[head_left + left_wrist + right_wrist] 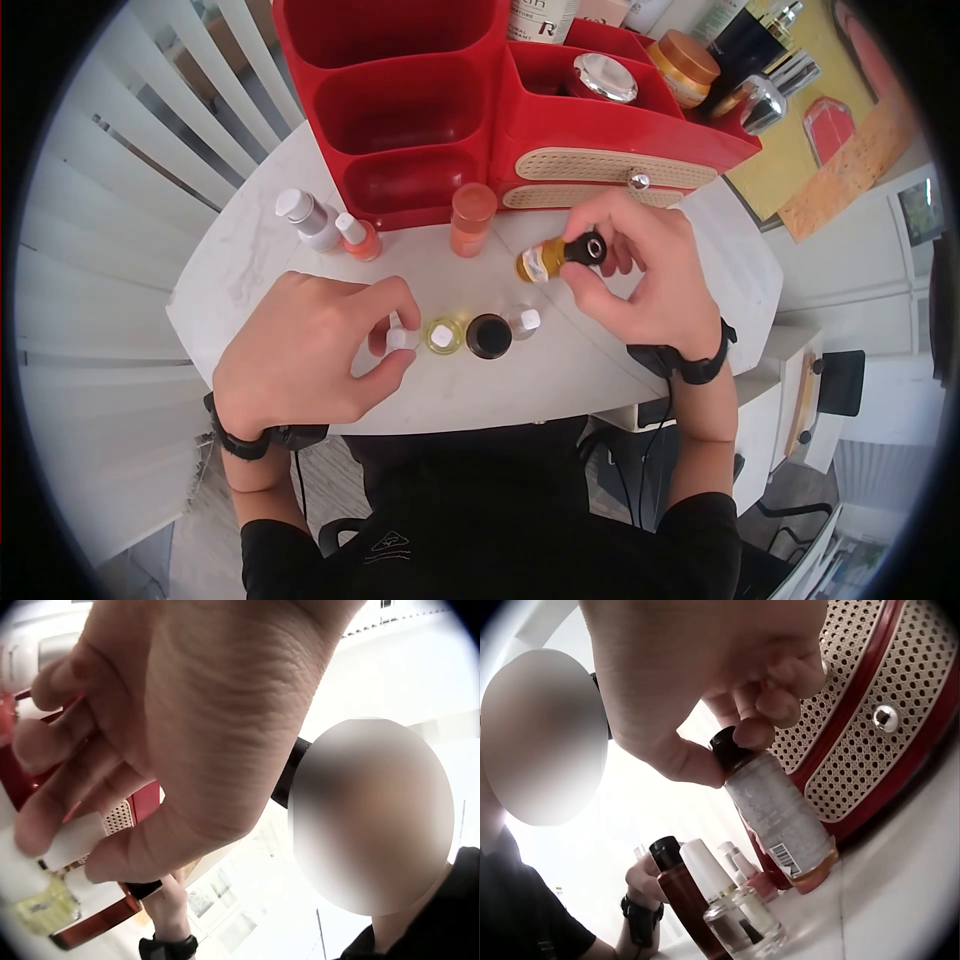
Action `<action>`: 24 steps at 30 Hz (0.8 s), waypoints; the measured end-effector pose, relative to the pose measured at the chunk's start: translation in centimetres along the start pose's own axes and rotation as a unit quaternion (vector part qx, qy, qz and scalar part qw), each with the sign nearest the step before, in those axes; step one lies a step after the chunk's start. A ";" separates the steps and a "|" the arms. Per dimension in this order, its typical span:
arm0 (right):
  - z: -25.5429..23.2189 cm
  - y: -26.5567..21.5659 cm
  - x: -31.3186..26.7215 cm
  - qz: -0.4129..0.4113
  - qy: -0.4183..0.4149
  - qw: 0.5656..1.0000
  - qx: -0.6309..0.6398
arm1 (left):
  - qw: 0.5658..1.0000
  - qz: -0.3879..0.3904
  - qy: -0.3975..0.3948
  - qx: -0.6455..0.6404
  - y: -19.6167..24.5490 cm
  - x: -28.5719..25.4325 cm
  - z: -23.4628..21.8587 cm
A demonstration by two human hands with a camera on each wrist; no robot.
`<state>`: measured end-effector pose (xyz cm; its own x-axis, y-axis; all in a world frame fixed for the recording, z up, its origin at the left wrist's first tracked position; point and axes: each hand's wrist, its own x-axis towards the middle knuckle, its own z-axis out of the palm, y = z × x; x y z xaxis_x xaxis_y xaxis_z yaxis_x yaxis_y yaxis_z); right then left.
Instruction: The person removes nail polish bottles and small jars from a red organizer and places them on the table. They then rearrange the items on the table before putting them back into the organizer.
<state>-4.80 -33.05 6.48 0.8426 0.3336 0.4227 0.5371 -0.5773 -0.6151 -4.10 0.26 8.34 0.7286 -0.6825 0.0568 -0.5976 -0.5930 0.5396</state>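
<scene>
My right hand (645,270) pinches the black cap of a small amber bottle (538,262) between thumb and fingers. The bottle leans, and its pale label with a barcode shows in the right wrist view, its base close to the tabletop. On the other side, my left hand (320,345) has thumb and index finger around a small white-capped bottle (402,338), whose body is mostly hidden. To its right stand a yellowish bottle (443,337) with a white cap, a dark-capped brown bottle (489,337) and a clear nail polish bottle (523,320).
A red organizer (400,215) with rattan-fronted drawers (600,165) stands behind, with cosmetics on its right part. Before it are a coral tube (471,222), a coral nail polish (358,238) and a white-capped bottle (310,220). The marble-patterned table (440,400) curves near my body.
</scene>
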 end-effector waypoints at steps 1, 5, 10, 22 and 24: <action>-0.5 -0.4 0.1 0.006 -0.020 1.000 0.008 | 1.000 0.008 -0.006 -0.004 -0.1 0.1 -0.1; -1.3 -0.8 0.0 0.012 -0.092 0.996 0.019 | 1.000 0.001 -0.013 -0.014 -0.1 0.0 -0.9; -0.8 -0.5 -0.3 0.017 -0.132 0.991 0.028 | 0.998 -0.037 0.042 -0.032 -1.4 -0.6 -1.6; -1.1 -0.4 0.0 -0.029 -0.061 0.998 0.008 | 0.978 -0.087 0.161 0.096 -2.8 0.8 0.3; -0.4 -0.5 0.5 -0.045 -0.030 0.999 -0.005 | 0.978 -0.077 0.161 0.107 -3.0 1.1 0.4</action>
<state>-4.69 -32.87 7.29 0.7921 0.4278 0.4354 0.6103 -0.5505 -0.5696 -1.70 1.11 6.43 0.8621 -0.4294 0.2693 -0.5045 -0.7775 0.3755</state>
